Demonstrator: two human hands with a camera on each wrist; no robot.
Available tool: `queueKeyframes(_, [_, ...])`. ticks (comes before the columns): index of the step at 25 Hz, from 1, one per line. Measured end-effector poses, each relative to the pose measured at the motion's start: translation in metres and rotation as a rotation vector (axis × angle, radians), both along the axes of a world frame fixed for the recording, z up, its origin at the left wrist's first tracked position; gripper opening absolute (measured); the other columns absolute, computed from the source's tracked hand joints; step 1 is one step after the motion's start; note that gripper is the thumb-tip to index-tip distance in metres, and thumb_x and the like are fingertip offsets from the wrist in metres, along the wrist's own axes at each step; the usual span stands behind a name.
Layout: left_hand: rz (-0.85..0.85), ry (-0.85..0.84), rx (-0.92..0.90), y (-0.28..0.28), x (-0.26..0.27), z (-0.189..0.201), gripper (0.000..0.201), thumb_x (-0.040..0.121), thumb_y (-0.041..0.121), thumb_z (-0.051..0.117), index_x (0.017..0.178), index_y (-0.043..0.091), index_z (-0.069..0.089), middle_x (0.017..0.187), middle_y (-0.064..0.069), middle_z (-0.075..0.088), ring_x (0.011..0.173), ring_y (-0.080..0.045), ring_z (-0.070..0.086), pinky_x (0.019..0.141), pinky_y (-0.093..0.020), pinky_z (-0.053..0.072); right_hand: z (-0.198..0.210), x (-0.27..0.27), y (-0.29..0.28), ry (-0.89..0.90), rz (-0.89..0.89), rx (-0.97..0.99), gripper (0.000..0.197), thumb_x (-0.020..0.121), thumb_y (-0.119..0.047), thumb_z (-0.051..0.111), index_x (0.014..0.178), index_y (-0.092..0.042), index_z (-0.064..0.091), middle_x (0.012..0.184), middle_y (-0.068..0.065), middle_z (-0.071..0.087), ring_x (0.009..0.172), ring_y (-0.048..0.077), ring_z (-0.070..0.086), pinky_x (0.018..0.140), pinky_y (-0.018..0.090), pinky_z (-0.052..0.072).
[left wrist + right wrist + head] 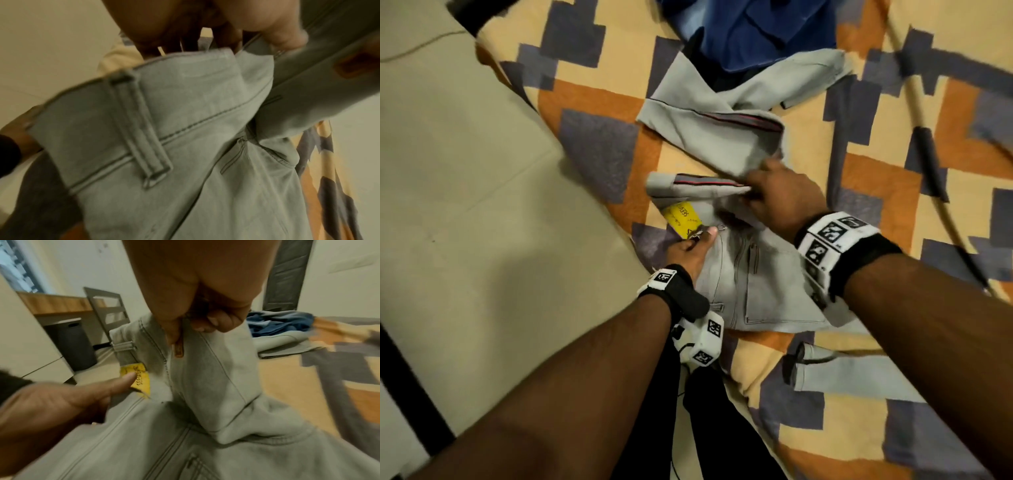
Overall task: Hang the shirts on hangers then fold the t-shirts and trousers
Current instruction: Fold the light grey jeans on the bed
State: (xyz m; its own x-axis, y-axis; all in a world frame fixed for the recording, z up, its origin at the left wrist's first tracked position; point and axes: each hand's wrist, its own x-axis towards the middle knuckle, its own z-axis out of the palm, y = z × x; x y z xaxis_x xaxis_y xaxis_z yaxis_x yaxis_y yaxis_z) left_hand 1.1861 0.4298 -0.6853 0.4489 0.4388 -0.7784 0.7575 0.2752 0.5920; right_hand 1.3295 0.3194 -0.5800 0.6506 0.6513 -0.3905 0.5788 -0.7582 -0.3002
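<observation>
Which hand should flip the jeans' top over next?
Probably the right hand. It already pinches the fly edge of the grey trousers, lifted off the bedspread. The left hand holds the waistband beside the yellow tag.

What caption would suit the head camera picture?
Both hands, left hand and right hand, grip grey jeans on a patterned bedsheet.

- Grey trousers (750, 274) lie on a patterned blanket (876, 192), legs reaching toward 12 o'clock.
- Left hand (691, 251) pinches the waistband beside a yellow tag (683, 217).
- Right hand (780, 195) grips a fold at 1 o'clock of it.
- Blue cloth (756, 31) at 12.
</observation>
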Motion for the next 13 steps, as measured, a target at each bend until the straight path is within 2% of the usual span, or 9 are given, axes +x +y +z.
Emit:
queueKeyframes(2, [-0.145,-0.028,-0.038,0.003,0.005,0.006,0.044,0.071,0.049,0.078,0.094,0.014,0.064,0.084,-0.005,0.065,0.083,-0.023,0.062,0.079,-0.028,0.047,0.021,0.014,-0.032,-0.039,-0.088,0.122,0.026,0.087,-0.024,0.057,0.111,-0.014,0.061,0.108,0.014,0.051,0.097,0.039,0.056,0.070,0.040,0.041])
queueKeyframes(4, [-0.243,-0.110,-0.096,0.000,0.014,0.026,0.050,0.066,0.033,0.086,0.108,0.015,0.064,0.107,0.002,0.067,0.103,-0.019,0.062,0.092,-0.029,0.046,0.055,0.023,-0.065,-0.067,-0.088,0.221,0.018,0.084,-0.012,0.061,0.102,-0.010,0.064,0.096,0.012,0.055,0.090,0.038,0.057,0.069,0.041,0.044])
queueKeyframes(5, [-0.242,-0.141,-0.117,0.000,0.022,0.044,0.048,0.066,0.023,0.086,0.108,0.013,0.064,0.108,0.001,0.067,0.105,-0.019,0.062,0.091,-0.029,0.048,0.074,0.025,-0.080,-0.053,-0.086,0.267,0.020,0.080,-0.005,0.061,0.099,-0.008,0.065,0.091,0.010,0.055,0.085,0.037,0.058,0.068,0.042,0.046])
queueKeyframes(7, [-0.225,-0.258,-0.144,0.002,0.037,0.096,0.033,0.072,0.002,0.080,0.101,0.008,0.066,0.095,-0.002,0.068,0.098,-0.020,0.064,0.076,-0.023,0.053,0.118,0.025,-0.105,0.026,-0.143,0.366,0.038,0.070,0.017,0.055,0.101,-0.003,0.065,0.091,0.010,0.054,0.078,0.036,0.060,0.066,0.040,0.053])
queueKeyframes(8, [-0.279,-0.317,-0.097,0.005,0.043,0.137,0.025,0.072,0.001,0.078,0.093,0.009,0.067,0.083,0.002,0.069,0.088,-0.015,0.065,0.069,-0.022,0.051,0.147,0.026,-0.117,0.035,-0.207,0.418,0.045,0.068,0.024,0.051,0.100,-0.004,0.065,0.093,0.013,0.054,0.078,0.035,0.060,0.066,0.031,0.055])
queueKeyframes(9, [-0.362,-0.371,-0.031,0.008,0.047,0.182,0.017,0.072,0.008,0.080,0.082,0.012,0.067,0.073,0.006,0.067,0.076,-0.009,0.063,0.064,-0.022,0.047,0.176,0.025,-0.130,0.003,-0.278,0.465,0.047,0.068,0.026,0.050,0.097,-0.008,0.065,0.093,0.015,0.056,0.080,0.035,0.060,0.067,0.020,0.052])
queueKeyframes(10, [-0.444,-0.426,0.028,0.011,0.046,0.231,0.016,0.072,0.018,0.081,0.074,0.016,0.066,0.070,0.008,0.065,0.070,-0.006,0.061,0.065,-0.020,0.044,0.204,0.021,-0.144,-0.023,-0.362,0.522,0.047,0.071,0.025,0.050,0.094,-0.014,0.063,0.093,0.015,0.058,0.084,0.034,0.060,0.070,0.016,0.049])
queueKeyframes(12, [-0.612,-0.588,0.215,0.020,0.051,0.321,0.023,0.074,0.039,0.078,0.073,0.017,0.071,0.085,0.007,0.066,0.080,-0.002,0.060,0.073,-0.018,0.043,0.263,0.005,-0.165,0.018,-0.519,0.651,0.040,0.081,0.017,0.053,0.091,-0.021,0.057,0.095,0.012,0.062,0.090,0.033,0.061,0.077,0.030,0.048])
queueKeyframes(13, [-0.707,-0.660,0.329,0.022,0.052,0.360,0.039,0.073,0.050,0.073,0.075,0.011,0.073,0.095,0.003,0.063,0.089,-0.004,0.059,0.078,-0.019,0.042,0.289,-0.007,-0.172,0.073,-0.564,0.701,0.034,0.083,0.012,0.058,0.094,-0.021,0.056,0.096,0.011,0.063,0.090,0.031,0.061,0.079,0.035,0.048])
